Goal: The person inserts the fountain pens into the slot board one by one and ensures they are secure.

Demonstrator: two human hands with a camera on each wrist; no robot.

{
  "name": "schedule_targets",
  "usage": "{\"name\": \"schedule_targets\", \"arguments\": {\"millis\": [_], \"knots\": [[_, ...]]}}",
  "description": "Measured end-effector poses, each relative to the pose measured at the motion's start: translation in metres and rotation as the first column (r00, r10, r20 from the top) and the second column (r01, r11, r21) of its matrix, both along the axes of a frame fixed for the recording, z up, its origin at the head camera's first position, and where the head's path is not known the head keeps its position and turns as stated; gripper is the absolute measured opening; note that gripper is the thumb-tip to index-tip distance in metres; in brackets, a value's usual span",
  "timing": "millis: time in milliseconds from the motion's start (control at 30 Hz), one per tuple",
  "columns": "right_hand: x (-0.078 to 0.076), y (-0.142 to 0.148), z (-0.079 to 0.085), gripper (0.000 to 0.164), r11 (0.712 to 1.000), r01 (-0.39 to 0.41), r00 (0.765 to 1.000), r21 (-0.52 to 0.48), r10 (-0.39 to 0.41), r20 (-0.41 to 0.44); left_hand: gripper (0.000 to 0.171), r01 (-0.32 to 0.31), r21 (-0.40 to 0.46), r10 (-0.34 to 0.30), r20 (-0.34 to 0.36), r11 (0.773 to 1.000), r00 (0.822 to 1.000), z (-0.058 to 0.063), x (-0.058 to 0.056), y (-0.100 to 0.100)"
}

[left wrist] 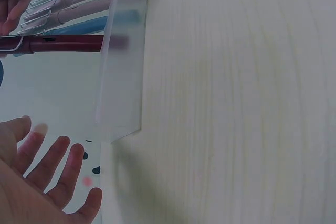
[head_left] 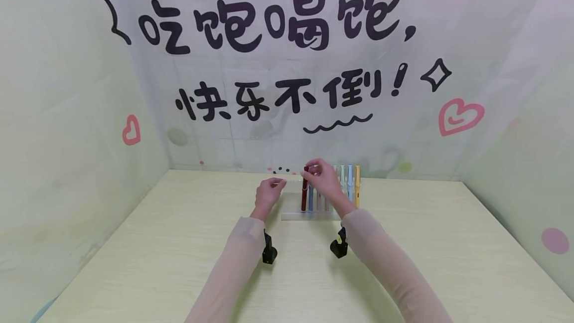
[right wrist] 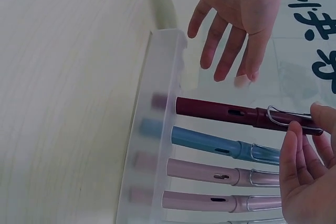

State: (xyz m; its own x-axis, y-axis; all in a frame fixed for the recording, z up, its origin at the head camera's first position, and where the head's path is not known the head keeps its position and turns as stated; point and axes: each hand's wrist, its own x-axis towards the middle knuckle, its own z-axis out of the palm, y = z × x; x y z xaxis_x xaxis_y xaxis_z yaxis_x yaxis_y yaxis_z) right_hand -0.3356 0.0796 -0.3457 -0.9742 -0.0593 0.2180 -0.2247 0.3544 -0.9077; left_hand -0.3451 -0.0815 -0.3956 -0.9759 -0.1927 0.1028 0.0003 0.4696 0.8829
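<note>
My right hand (head_left: 326, 182) pinches the cap end of a dark red fountain pen (right wrist: 218, 111) between thumb and fingers. The pen leans in a clear pen rack (right wrist: 164, 59), its lower end behind the frosted front rail. Beside it stand a blue pen (right wrist: 205, 142) and two pinkish pens (right wrist: 202, 171). At the rack's left end, my left hand (head_left: 268, 193) pinches the clear upper edge between thumb and index finger. One fingertip shows pale through the plastic, while the other fingers spread out straight.
Farther right in the rack stand green, light blue (head_left: 350, 188) and yellow (head_left: 357, 186) pens. The rack sits on a pale wooden table (head_left: 179, 243), close to a printed cloth backdrop (head_left: 278, 148). Each wrist carries a small black camera (head_left: 269, 250).
</note>
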Motion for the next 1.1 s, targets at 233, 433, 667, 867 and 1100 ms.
{"name": "schedule_targets", "arguments": {"millis": [233, 433, 667, 867, 1100], "knots": [[-0.002, 0.002, -0.005, 0.025, 0.999, 0.001, 1.0, 0.037, 0.0, -0.018, 0.031, 0.008, 0.007, -0.008, 0.003, 1.0, 1.0, 0.0, 0.0, 0.0], [-0.002, 0.002, -0.007, 0.025, 0.996, -0.015, 0.997, 0.087, 0.021, -0.072, 0.031, 0.008, -0.001, -0.008, -0.007, 1.0, 1.0, 0.001, 0.001, 0.0], [-0.005, 0.004, -0.009, 0.026, 0.97, 0.009, 0.987, 0.242, 0.03, -0.157, 0.033, 0.022, 0.014, -0.022, 0.008, 1.0, 1.0, 0.0, 0.0, 0.0], [-0.008, 0.006, -0.013, 0.031, 0.932, 0.043, 0.976, 0.359, 0.038, -0.216, 0.033, 0.02, 0.024, -0.021, 0.021, 0.999, 1.0, 0.0, 0.001, 0.001], [-0.014, 0.007, -0.015, 0.035, 0.911, 0.051, 0.977, 0.409, 0.04, -0.211, 0.032, 0.019, 0.022, -0.019, 0.015, 1.0, 1.0, 0.001, 0.001, 0.001]]}}
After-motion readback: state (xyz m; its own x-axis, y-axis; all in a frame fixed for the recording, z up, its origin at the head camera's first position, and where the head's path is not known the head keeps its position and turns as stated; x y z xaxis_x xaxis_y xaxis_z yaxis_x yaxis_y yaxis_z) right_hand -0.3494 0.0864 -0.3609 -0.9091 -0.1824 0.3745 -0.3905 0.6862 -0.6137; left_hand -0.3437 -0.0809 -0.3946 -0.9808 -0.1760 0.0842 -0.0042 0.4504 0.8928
